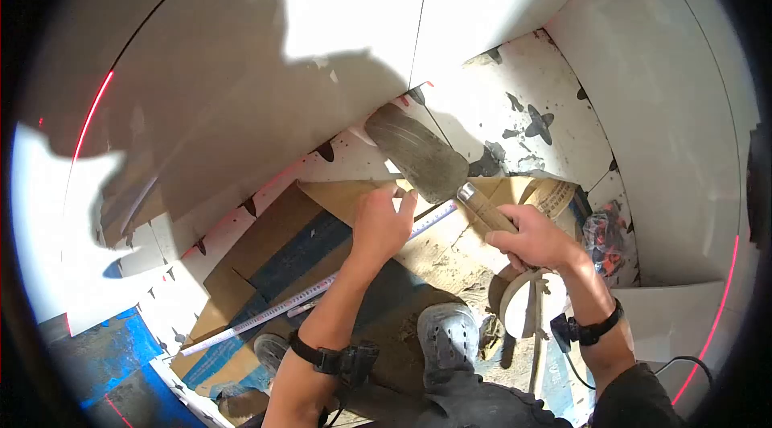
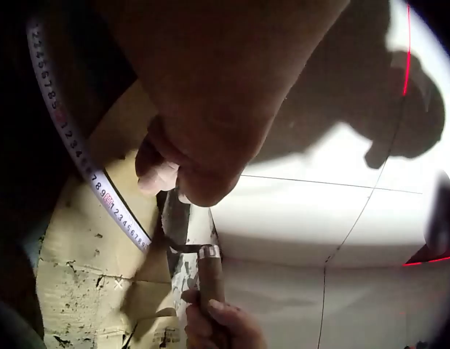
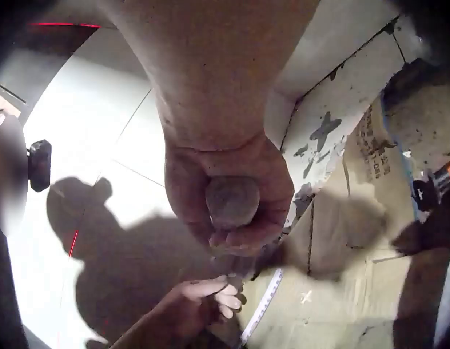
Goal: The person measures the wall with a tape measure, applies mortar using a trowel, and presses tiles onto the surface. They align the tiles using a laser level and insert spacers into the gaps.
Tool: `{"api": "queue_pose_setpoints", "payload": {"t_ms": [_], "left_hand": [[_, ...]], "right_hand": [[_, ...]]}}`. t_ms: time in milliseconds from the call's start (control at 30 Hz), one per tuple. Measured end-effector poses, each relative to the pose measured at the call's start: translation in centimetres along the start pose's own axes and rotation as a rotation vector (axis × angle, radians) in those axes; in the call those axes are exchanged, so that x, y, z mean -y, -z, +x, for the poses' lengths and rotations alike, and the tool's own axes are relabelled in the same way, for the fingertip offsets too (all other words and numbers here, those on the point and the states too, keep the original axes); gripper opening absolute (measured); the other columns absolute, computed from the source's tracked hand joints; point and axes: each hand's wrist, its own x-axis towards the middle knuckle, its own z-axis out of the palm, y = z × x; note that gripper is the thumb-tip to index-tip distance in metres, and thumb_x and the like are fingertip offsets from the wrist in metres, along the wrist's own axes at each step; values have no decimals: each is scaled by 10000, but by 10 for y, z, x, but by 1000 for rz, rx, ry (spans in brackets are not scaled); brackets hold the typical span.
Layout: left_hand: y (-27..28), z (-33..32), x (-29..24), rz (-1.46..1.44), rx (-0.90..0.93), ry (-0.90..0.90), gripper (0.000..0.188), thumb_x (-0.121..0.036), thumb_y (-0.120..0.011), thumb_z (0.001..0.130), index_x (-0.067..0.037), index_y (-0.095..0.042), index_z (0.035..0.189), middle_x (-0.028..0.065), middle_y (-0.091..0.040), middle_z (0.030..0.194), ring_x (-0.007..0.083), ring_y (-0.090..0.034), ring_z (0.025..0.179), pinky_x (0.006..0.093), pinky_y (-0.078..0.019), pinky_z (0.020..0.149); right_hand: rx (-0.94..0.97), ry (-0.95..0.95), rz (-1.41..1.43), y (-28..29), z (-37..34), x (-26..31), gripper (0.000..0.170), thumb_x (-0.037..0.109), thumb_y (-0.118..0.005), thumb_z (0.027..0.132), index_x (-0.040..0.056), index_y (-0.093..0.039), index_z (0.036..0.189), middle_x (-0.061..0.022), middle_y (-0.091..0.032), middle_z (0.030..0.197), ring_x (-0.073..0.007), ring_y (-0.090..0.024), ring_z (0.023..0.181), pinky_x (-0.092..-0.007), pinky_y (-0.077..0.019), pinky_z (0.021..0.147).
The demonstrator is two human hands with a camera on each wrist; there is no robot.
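Note:
My right hand [image 1: 535, 239] grips the wooden handle [image 1: 486, 207] of a trowel, its fingers wrapped round it. The trowel's broad grey blade [image 1: 418, 153] points up and left toward the wall, coated with a film of mortar. In the right wrist view the round butt of the handle [image 3: 233, 202] shows inside the fist. My left hand [image 1: 382, 223] is at the blade's near edge, with fingers bent and thumb close to the index finger. Something dark shows between those fingertips [image 2: 158, 182]; I cannot tell whether it is the blade or a bit of mortar.
A tape measure's extended blade [image 1: 265, 315] lies over cardboard [image 1: 450, 247] on the floor. Large white wall tiles [image 1: 241, 66] meet at the right corner. A bag of small parts [image 1: 605, 237] and a round white object [image 1: 527, 303] are at right. My shoe [image 1: 447, 335] stands on the cardboard.

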Motion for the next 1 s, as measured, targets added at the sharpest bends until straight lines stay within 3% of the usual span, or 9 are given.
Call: {"api": "queue_pose_setpoints", "payload": {"t_ms": [233, 333, 367, 500, 567, 667, 767, 900, 1000], "left_hand": [[-12, -8, 2, -104, 119, 41, 474, -378, -637, 1012, 86, -731, 1030, 230, -752, 895, 293, -735, 802, 417, -551, 754], [-28, -16, -7, -762, 449, 390, 583, -470, -595, 1045, 101, -683, 1129, 175, -761, 942, 207, -727, 802, 309, -582, 721], [-36, -20, -14, -834, 497, 437, 615, -495, -598, 1039, 106, -664, 1151, 196, -750, 987, 225, -730, 844, 341, -592, 765], [-78, -37, -41, -1034, 584, 383, 597, -511, -569, 1050, 52, -647, 1230, 174, -716, 1132, 220, -696, 1015, 369, -542, 941], [-97, -42, -55, -1092, 515, 448, 471, -448, -582, 1060, -2, -642, 1196, 118, -691, 1140, 200, -664, 1051, 378, -517, 984], [-110, -44, -67, -1232, 405, 515, 413, -411, -599, 1058, -27, -619, 1208, 118, -678, 1157, 199, -656, 1076, 386, -512, 994], [-110, -44, -73, -1423, 364, 593, 379, -377, -587, 1068, -45, -570, 1251, 126, -670, 1143, 231, -652, 1108, 415, -510, 1012], [-129, -46, -53, -1499, 390, 487, 368, -384, -553, 1083, -72, -467, 1258, 156, -660, 1086, 315, -681, 1056, 473, -544, 979], [-136, -47, -55, -1450, 348, 426, 433, -443, -566, 1062, -67, -441, 1237, 160, -652, 1044, 314, -705, 946, 473, -582, 882]], "right_hand": [[63, 7, -24, 17, 10, -8, 236, 224, -684, 975, 4, -622, 915, 5, -571, 611, -92, -549, 464, -276, -439, 428], [60, 1, -20, 13, 13, -12, 244, 230, -687, 978, 3, -625, 916, 2, -572, 615, -94, -553, 468, -277, -441, 428], [67, -5, -1, 11, 14, -14, 242, 228, -686, 978, 3, -625, 916, -3, -575, 620, -95, -557, 473, -278, -443, 428], [71, 34, -77, 11, 13, -12, 290, 271, -651, 999, 22, -612, 856, -16, -610, 688, -97, -583, 509, -271, -453, 451], [71, 16, -93, 15, 18, -17, 301, 294, -641, 996, 1, -653, 927, -72, -652, 705, -146, -624, 572, -319, -499, 527], [142, 372, -569, 39, 35, -20, 346, 337, -640, 970, 26, -733, 1089, -177, -713, 781, -237, -659, 690, -410, -527, 684], [207, 223, -698, 65, 46, 38, 301, 306, -687, 916, 25, -751, 1002, -162, -726, 809, -207, -678, 708, -371, -529, 669], [-204, 518, -699, 58, 126, 56, 243, 234, -675, 910, 1, -727, 957, -185, -716, 808, -303, -690, 729, -419, -539, 703], [-260, 678, -695, 42, 189, 60, 230, 215, -649, 914, -4, -715, 933, -208, -701, 812, -383, -683, 772, -462, -536, 727]]}}
